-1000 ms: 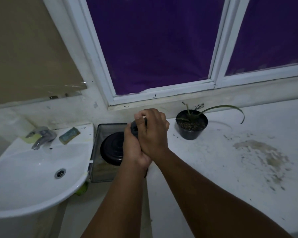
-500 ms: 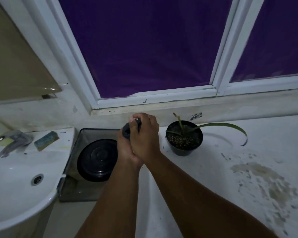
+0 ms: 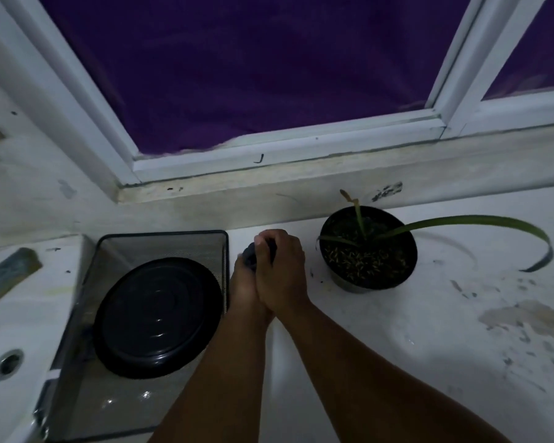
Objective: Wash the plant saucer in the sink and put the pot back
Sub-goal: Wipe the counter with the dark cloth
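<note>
The round black plant saucer lies upside down in a wire mesh tray between the sink and the counter. The black pot with a long-leaved plant stands on the white counter to the right. My left hand and my right hand are pressed together between tray and pot, both closed around a small dark object that is mostly hidden; I cannot tell what it is. The white sink is at the far left, its drain showing.
A green sponge rests on the sink's back ledge. A white-framed window with a purple covering rises behind the counter. Brown stains mark the counter at the right.
My view has shifted right and closer to the counter, so the faucet has left the frame and the pot sits nearer. My clasped hands keep the same grip on the dark object.
</note>
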